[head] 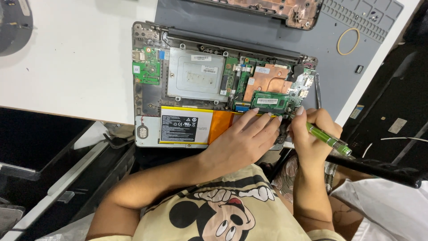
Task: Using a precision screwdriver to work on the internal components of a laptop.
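Opened laptop [214,85], back cover off, lies at the table's near edge. The right hand [312,131] has its fingers closed around a green screwdriver [327,139], tip down at the laptop's near right corner, just beside the memory module [269,101]. The left hand [243,138] lies flat with fingers spread loosely, gripping nothing, pressing on the laptop's near edge and overlapping the orange-taped end of the battery [187,126].

Risks: the tip could slip off and gouge the green board or the module, since they sit right beside it. Left palm leaning on the battery could dent it. The laptop overhangs the table edge a bit, so a hard push could tip it.

Hidden: screwdriver tip and any screw are covered by the fingers. The second casing [285,9] beyond the laptop is cut off at the top. Tweezers [317,89] lie right of the laptop.
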